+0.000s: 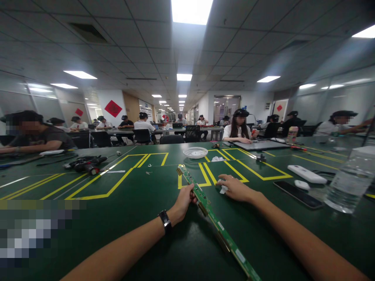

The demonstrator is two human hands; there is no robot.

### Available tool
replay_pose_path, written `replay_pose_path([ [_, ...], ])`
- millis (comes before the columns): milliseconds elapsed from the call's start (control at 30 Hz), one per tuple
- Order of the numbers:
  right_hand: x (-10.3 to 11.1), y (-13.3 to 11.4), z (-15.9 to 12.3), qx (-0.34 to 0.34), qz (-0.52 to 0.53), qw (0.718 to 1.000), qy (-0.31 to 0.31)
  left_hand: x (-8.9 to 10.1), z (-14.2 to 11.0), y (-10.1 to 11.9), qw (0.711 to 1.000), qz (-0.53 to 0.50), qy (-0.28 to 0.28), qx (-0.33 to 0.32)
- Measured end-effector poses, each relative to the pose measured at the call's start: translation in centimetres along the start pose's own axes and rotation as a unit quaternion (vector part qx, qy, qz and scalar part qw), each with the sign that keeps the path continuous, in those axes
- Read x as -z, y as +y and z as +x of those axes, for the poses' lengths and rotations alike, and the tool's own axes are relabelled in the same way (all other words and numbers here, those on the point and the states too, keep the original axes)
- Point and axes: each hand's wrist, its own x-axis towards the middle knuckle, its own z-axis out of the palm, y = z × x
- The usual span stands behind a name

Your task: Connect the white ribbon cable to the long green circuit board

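Note:
A long narrow green circuit board point(215, 220) lies slanted across the green table point(140, 203), running from the middle toward the near right. My left hand point(184, 202), with a black watch on its wrist, is closed on the board's edge near its far half. My right hand point(234, 188) rests palm down on the table just right of the board, its fingers curled over a small white object point(223, 189) that I cannot make out.
A white mesh basket point(195, 152) stands further back. A black phone point(297, 194), a white mouse point(302, 184), a white box point(306, 174) and a water bottle point(350, 179) lie at right. Black tools point(85, 164) sit at left. Several people sit around the tables.

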Motion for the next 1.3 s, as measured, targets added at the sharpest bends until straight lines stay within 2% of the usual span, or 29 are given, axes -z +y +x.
replay_pose_path([
  [133, 0.0, 0.2, 0.0, 0.041, 0.030, 0.998, -0.030, 0.0, 0.1, 0.0, 1.000, 0.007, -0.007, -0.003],
  [433, 0.1, 0.8, 0.0, -0.012, 0.050, 0.998, -0.024, -0.1, -0.2, 0.3, 0.999, 0.028, -0.008, 0.011],
  [733, -0.3, 0.9, 0.1, 0.031, 0.047, 0.998, -0.022, -0.3, -0.5, 0.6, 0.998, 0.053, -0.036, 0.024],
  [933, -0.5, 0.2, 0.3, 0.004, 0.032, 0.999, 0.006, -0.1, -0.4, 0.3, 0.997, 0.051, -0.045, 0.021],
  [1167, 0.4, 0.0, 0.1, -0.058, 0.041, 0.997, -0.014, -0.1, -0.4, 0.2, 0.997, 0.059, -0.054, 0.016],
  [1300, 1.2, 0.7, -0.1, -0.004, 0.084, 0.996, -0.011, -0.3, -0.4, 0.4, 0.997, 0.066, -0.046, 0.013],
])
